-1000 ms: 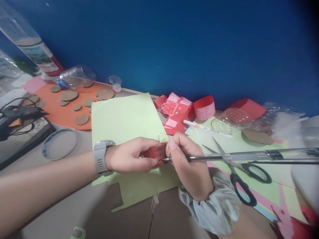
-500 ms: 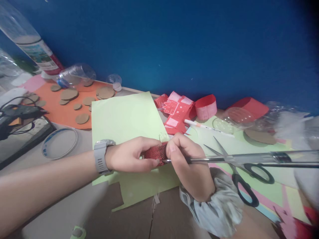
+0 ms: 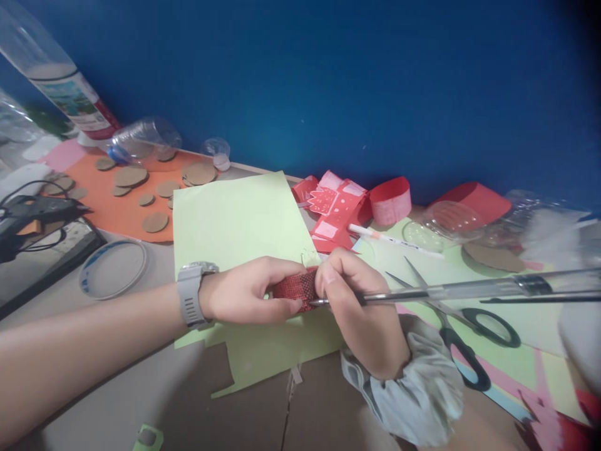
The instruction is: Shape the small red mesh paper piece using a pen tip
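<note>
Both hands [image 3: 310, 300] meeting, pinching red piece [image 3: 295, 287], pen [image 3: 451, 290] level

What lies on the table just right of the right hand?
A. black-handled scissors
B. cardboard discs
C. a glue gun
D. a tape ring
A: the scissors lie open on the paper right of the right hand; the other three sit far left.

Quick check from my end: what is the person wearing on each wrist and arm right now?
The left hand has a grey wristwatch with a ribbed strap; the forearm is bare, no sleeve. The right hand has a pale grey gathered fabric scrunchie around the wrist. No gloves or rings are visible.
</note>
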